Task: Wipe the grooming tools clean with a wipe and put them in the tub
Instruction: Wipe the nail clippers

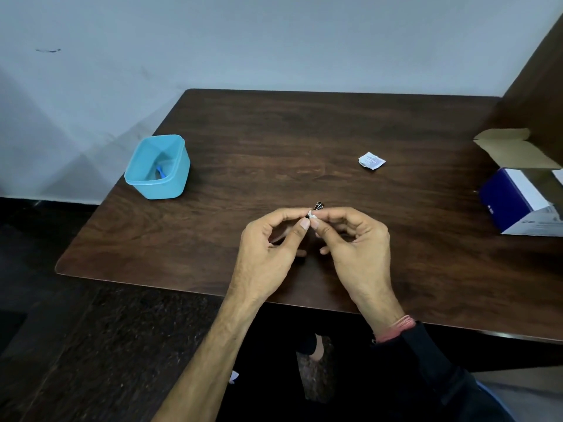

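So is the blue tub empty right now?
Not empty: a small blue item lies on the bottom of the tub, which sits uncovered on the table.

A dark brown wood-grain counter (274, 141) with rounded corners stands against a pale wall. Near its far left corner sits a light blue plastic tub (158, 167), open at the top, with a small blue item (161, 172) lying in its bottom. Toward the right of the middle lies a small torn white sachet (371, 160), flat on the wood and well apart from the tub. At the right edge rests a blue and white cardboard box (518, 202), its brown flap (511, 147) folded open toward the wall, partly cut off by the frame.
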Motion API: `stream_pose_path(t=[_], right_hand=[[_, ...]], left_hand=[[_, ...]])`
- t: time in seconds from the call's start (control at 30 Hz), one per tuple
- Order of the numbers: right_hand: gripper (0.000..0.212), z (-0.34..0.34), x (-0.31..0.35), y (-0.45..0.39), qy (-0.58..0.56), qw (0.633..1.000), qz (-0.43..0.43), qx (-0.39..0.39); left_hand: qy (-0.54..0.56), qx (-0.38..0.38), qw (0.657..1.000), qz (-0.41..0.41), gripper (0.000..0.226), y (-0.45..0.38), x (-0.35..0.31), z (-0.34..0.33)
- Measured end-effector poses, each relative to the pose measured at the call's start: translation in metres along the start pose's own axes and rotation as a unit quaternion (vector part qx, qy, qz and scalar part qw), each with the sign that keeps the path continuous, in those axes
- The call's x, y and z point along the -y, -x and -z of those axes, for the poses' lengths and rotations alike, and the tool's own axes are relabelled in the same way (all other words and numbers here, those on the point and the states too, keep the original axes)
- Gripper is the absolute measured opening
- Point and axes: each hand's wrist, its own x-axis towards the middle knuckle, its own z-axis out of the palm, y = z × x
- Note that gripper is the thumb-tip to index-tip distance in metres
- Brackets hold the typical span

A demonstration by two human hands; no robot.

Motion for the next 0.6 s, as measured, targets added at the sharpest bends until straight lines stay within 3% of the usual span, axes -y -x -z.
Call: stream_pose_path(t=[0.27, 0.4, 0.53, 0.6], right_hand=[[0.007, 0.0, 0.002, 0.0, 0.001, 1.0, 0.0, -0.023], [0.011, -0.002, 0.0, 0.0, 0.055, 0.998, 0.018, 0.006], [0.01, -0.002, -0.003, -0.002, 0.064, 0.997, 0.021, -0.037], [0.012, -0.002, -0.002, -0.001, 0.085, 0.995, 0.039, -0.023]], left_hand=[[0.029, 0.006, 1.0, 0.002, 0.025, 0.001, 0.001, 0.004], [0.021, -0.026, 0.999, 0.002, 0.02, 0.001, 0.006, 0.002], [0.01, -0.023, 1.0, -0.003, 0.021, -0.001, 0.01, 0.002], [0.008, -0.026, 1.0, 0.001, 0.023, -0.001, 0.01, 0.003]])
